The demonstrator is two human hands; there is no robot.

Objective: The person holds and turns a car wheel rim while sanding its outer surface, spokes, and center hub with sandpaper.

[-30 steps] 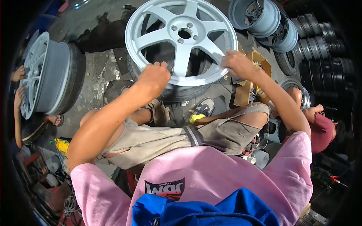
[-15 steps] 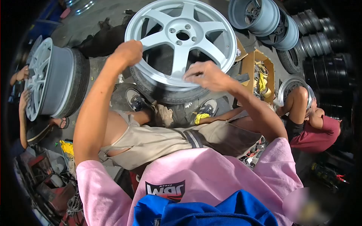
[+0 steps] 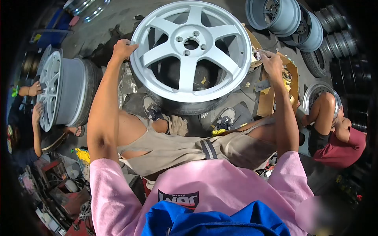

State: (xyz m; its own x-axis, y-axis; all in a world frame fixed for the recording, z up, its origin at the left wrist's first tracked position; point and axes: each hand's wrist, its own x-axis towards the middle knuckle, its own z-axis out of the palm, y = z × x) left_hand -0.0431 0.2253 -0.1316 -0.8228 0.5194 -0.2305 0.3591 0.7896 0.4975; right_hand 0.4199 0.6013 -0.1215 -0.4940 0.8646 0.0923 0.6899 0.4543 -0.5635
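A light grey six-spoke wheel rim (image 3: 188,74) lies face up on a tyre (image 3: 201,107) in front of me. My left hand (image 3: 124,50) is closed at the rim's left edge, its fingertips over the lip. Off the rim's right side, my right hand (image 3: 272,63) is held over an open cardboard box (image 3: 265,103), fingers drawn together. A small pale item (image 3: 257,55) shows by those fingertips; whether they hold it is unclear. Inside the box are yellow and brown rolls or strips (image 3: 288,80), partly hidden by my right hand and forearm.
At left, a person's hands (image 3: 36,100) touch another spoked rim (image 3: 71,90) standing on edge by a tyre. A person in a maroon shirt (image 3: 343,146) crouches at right beside a silver rim (image 3: 319,94). Grey rims (image 3: 281,17) are stacked at back right. Tools and cables (image 3: 67,192) lie lower left.
My left hand has moved left to the rim's outer edge. My right hand has left the rim's front and gone right and away from me, to the box. The view has shifted slightly.
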